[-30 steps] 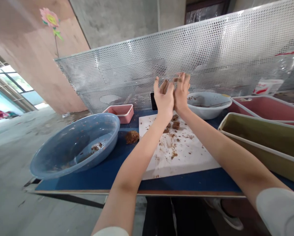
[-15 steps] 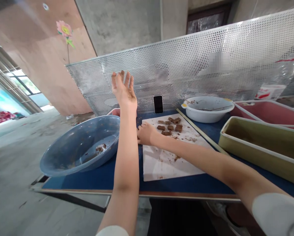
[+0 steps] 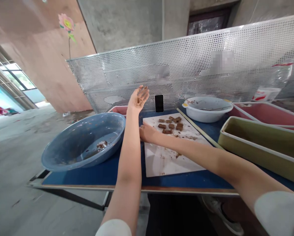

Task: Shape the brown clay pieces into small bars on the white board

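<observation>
Crosswise lies the front brown block [image 3: 167, 131]; left fingers [image 3: 146, 95] spread, right fingers [image 3: 142, 132] indiscernible.

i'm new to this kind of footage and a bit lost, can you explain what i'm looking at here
There is no machine here: these are a person's own bare hands, seen by a camera worn on the head, looking forward and down. The left hand is raised and open, with brown smears on the palm. The right hand is low at the left edge of a white board; its fingertips are partly hidden, so I can't tell whether it holds anything. Small brown pieces lie on the board. Around it on the blue tabletop are a blue basin, a pale stick, a white basin and a green trough.
</observation>
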`<state>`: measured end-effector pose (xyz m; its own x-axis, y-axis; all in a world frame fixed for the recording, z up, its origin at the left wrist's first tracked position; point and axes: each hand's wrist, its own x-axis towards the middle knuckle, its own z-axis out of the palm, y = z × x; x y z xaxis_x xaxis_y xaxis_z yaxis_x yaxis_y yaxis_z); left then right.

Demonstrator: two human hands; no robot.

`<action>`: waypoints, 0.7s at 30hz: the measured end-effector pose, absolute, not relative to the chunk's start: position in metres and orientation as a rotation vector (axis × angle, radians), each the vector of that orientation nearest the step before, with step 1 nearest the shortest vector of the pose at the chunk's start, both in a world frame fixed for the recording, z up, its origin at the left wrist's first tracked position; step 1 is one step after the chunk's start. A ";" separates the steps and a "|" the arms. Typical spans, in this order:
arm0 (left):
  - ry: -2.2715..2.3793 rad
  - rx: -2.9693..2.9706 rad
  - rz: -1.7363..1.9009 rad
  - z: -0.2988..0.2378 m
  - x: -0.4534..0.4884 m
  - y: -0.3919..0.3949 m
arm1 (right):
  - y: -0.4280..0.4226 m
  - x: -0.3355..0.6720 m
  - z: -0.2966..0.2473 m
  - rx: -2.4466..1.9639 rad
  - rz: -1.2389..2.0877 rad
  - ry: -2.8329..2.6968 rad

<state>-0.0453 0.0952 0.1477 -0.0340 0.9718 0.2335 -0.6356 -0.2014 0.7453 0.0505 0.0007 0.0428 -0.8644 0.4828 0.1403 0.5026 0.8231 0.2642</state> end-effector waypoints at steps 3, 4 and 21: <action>0.587 0.838 1.538 0.132 -0.046 0.109 | 0.005 0.054 0.041 -0.737 -0.423 -2.948; 0.596 0.825 1.523 0.128 -0.046 0.112 | 0.007 0.055 0.040 -0.721 -0.415 -2.948; 0.669 0.737 1.321 0.077 -0.046 0.130 | 0.013 0.073 0.029 -0.573 -0.396 -2.988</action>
